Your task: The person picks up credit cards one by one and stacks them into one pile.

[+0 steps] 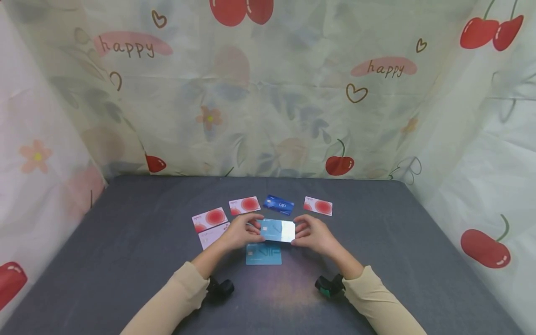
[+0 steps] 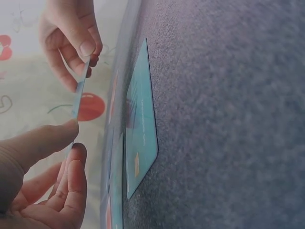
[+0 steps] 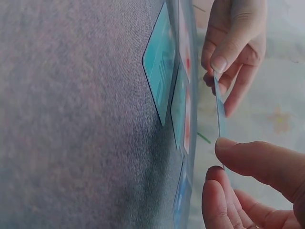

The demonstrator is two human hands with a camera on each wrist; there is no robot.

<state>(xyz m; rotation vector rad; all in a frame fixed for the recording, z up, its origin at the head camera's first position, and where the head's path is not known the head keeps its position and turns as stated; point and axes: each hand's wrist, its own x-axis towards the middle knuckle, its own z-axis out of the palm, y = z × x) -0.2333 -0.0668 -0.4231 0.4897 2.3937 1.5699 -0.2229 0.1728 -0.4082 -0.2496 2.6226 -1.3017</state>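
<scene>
A light blue card [image 1: 274,230] with a gold chip is held up between both hands, its right part bright with glare. My left hand [image 1: 240,231] pinches its left end between thumb and fingers. At the opposite end, my right hand [image 1: 317,235] grips it the same way. In both wrist views the held card [image 3: 220,112] appears nearly edge-on, above the table. Lying flat below it, nearer the person, is a light blue VIP card [image 1: 264,255]. Another teal card [image 3: 178,107] lies farther back in the right wrist view, mostly hidden in the head view.
Behind the hands lie a dark blue VIP card [image 1: 278,204] and red-and-white cards [image 1: 244,205] to left and right [image 1: 318,206]. A further red-circled card [image 1: 210,219] and a pale pink card [image 1: 212,235] lie left. The dark grey table [image 1: 138,260] meets a printed curtain [image 1: 268,125].
</scene>
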